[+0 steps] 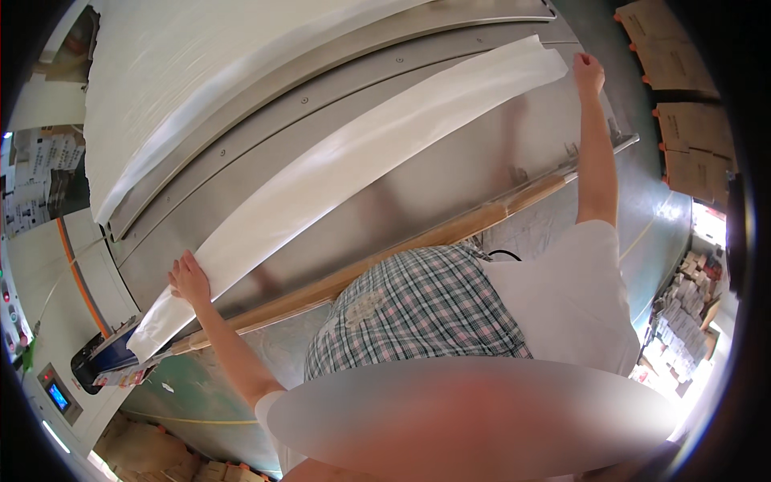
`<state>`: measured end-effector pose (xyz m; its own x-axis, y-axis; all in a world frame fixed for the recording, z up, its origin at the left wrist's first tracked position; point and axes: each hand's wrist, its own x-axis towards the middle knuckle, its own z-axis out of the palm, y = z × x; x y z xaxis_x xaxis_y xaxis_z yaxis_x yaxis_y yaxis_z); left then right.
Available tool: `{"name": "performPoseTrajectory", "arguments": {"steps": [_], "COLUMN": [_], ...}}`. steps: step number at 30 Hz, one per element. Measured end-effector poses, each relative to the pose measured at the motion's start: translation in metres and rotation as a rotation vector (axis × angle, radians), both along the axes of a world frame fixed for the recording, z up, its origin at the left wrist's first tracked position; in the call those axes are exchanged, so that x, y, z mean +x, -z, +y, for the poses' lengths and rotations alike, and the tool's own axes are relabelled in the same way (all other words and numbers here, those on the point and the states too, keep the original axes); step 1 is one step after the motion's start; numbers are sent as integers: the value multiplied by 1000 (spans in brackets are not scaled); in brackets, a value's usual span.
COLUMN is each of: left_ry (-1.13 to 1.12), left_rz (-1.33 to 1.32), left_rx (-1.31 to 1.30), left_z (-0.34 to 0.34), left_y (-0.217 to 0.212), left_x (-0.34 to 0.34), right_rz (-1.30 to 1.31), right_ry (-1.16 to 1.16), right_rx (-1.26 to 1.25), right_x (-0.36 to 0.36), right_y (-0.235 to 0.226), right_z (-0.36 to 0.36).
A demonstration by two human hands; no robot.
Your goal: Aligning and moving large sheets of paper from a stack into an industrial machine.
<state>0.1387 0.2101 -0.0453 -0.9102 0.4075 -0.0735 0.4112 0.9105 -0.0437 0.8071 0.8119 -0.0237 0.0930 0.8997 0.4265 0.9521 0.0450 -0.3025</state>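
A long white strip (345, 169) of thin sheet material, folded or layered, lies diagonally across a metal machine bed (385, 213). My left hand (189, 279) rests on the strip near its left end, fingers spread and flat. Just past the strip's far right end, my right hand (589, 74) is closed with its fingers curled in. A small gap shows between it and the strip. Whether anything is inside those fingers is hidden.
A wide white sheet (177, 88) covers the far side, behind a curved metal bar (277, 84). Tan edging (434, 241) runs along the bed's near side. A control panel (60, 394) is at lower left. Cardboard boxes (671, 48) are stacked at right.
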Motion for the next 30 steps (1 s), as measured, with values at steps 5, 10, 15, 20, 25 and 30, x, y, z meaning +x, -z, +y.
{"name": "performPoseTrajectory", "arguments": {"steps": [5, 10, 15, 20, 25, 30], "left_ry": [-14, -11, -10, -1, -7, -24], "left_rz": [-24, -26, -16, 13, 11, 18], "left_rx": [-6, -10, 10, 10, 17, 5], "left_z": [0, 0, 4, 2, 7, 4], "left_y": [-2, 1, -2, -1, -7, -2], "left_x": [2, 1, 6, 5, 11, 7], "right_rz": [691, 694, 851, 457, 618, 115], "right_ry": [72, -221, -337, -99, -181, -138], "right_rx": [-611, -549, -104, -123, 34, -104], "right_x": [-39, -30, -44, -38, -42, -39], "right_y": [-37, -26, -14, 24, 3, 11], "right_z": [-28, -23, -20, -26, -18, -20]}}
